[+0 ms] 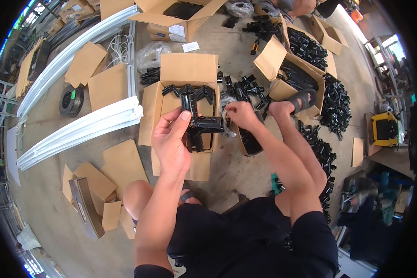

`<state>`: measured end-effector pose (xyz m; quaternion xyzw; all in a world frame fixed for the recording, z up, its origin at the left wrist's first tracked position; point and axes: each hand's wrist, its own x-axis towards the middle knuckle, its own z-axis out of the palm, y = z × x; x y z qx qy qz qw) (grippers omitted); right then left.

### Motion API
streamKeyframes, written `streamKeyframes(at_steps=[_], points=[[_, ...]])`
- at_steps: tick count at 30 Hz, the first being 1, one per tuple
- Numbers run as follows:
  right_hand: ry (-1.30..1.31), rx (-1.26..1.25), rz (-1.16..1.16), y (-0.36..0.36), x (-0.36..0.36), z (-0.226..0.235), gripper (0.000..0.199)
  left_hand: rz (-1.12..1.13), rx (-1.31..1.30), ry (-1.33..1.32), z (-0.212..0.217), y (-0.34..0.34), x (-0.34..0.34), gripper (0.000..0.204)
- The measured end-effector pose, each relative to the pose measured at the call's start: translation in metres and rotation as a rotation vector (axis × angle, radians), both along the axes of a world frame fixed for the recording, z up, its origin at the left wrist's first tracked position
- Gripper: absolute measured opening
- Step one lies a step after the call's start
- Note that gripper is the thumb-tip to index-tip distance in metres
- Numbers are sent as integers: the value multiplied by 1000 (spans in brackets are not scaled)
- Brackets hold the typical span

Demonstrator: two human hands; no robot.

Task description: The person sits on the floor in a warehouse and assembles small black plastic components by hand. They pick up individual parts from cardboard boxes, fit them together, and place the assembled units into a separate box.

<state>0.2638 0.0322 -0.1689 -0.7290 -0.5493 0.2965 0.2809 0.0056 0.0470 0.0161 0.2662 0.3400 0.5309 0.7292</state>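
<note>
Connector (207,123), mid-frame, pinched by the left hand (171,138), looks stiff, slick, light; grip its upright tube (188,101). The right hand (242,114) seemingly pinches clear film (229,126).

The black fitting (207,123) had a smooth, glossy finish that caught bright highlights, though whether it was plastic or coated metal could not be told. Beside it, the clear film (230,128) looked like thin, crinkled, shiny plastic, while the open carton (194,69) was matt brown cardboard. The white rails (85,129) looked smooth with a slight sheen, the floor (97,250) like dull concrete, and the shirt (241,231) was matt black cloth.
</note>
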Motion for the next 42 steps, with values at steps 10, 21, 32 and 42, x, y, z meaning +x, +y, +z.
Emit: streamKeyframes(at_steps=[10, 21, 32, 42], points=[[899, 293, -109, -93, -22, 183, 13, -129, 200, 167, -8, -44, 36, 20], [806, 260, -145, -119, -7, 167, 17, -155, 321, 303, -29, -72, 72, 21], [891, 241, -178, -116, -16, 173, 16, -111, 475, 368, -27, -78, 73, 25], [1018, 257, -271, -119, -36, 169, 15, -80, 526, 384, -26, -80, 68, 27]])
